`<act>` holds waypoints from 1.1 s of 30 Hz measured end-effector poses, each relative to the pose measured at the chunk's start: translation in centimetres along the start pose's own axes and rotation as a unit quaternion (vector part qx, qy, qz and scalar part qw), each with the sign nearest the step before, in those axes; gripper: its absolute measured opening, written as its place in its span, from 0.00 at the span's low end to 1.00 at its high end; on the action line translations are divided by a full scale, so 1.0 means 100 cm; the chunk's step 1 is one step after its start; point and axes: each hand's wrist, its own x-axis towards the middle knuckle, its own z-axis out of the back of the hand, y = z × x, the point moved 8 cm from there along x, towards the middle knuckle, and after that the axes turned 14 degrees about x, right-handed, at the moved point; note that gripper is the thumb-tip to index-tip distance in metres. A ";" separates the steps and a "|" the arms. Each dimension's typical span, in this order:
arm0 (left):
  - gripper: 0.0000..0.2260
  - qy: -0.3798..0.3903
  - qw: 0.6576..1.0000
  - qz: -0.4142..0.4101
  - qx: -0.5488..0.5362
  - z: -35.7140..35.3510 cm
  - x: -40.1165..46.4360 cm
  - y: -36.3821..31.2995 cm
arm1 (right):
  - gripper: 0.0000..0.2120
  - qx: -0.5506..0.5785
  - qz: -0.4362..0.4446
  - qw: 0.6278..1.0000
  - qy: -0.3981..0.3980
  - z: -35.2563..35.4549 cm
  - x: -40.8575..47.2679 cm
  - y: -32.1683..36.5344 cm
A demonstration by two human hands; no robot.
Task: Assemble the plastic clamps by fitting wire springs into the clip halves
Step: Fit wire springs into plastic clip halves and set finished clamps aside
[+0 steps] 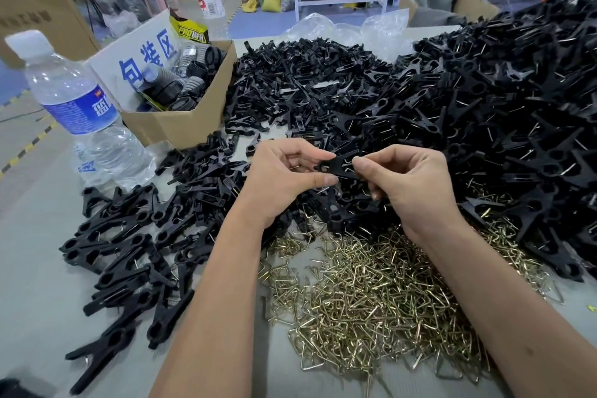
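**Mid-clamp, both hands on one piece**

Nearest the camera, bottom centre of the frame, sits the springs (371,294) pile, brassy bent wire spread over the table (38,268). Both forearms cross right over it.

Just above that, dead centre, the left hand (284,178) and right hand (407,181) meet on a single clamp (339,166). Left thumb and fingers pinch its left end, where the round hole is; right fingertips pinch the right end, where the two legs fork apart. So the long axis runs roughly left to right between the hands, tilted up a bit toward the right. There's a glint of wire in the fork near the right fingers, but whether the spring is fully seated is too small to tell. Looks like the right hand is the one doing the fitting, since the open end points at it.

Lower left: a row of finished clamps (122,255) with wire showing.

Further back, a big heap of halves (307,81) upper centre, and a taller heap filling the right edge.

Upper left: bottle (74,103), then a box (181,119) of black parts.
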 end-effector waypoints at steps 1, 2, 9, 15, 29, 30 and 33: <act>0.15 0.000 1.000 0.002 0.003 0.000 0.000 0.000 | 0.06 -0.006 0.000 1.000 0.000 0.000 0.000 0.000; 0.15 0.001 1.000 0.007 0.006 -0.001 0.000 0.001 | 0.06 -0.014 0.000 1.000 0.001 0.001 0.000 0.000; 0.15 0.013 1.000 0.007 -0.003 -0.007 -0.001 -0.003 | 0.04 0.023 -0.010 0.999 0.023 -0.005 -0.003 0.001; 0.15 0.029 0.997 -0.001 -0.077 -0.009 -0.001 -0.005 | 0.12 0.185 -0.143 0.967 0.097 -0.020 -0.008 -0.012; 0.20 0.065 0.990 -0.008 -0.122 -0.009 -0.006 -0.012 | 0.25 0.336 -0.315 0.850 0.257 -0.038 -0.028 -0.018; 0.20 0.061 0.990 -0.004 -0.130 -0.007 -0.006 -0.012 | 0.24 0.371 -0.331 0.829 0.254 -0.040 -0.029 -0.018; 0.19 0.052 0.990 0.010 -0.132 -0.006 -0.005 -0.009 | 0.18 0.477 -0.378 0.752 0.255 -0.047 -0.033 -0.014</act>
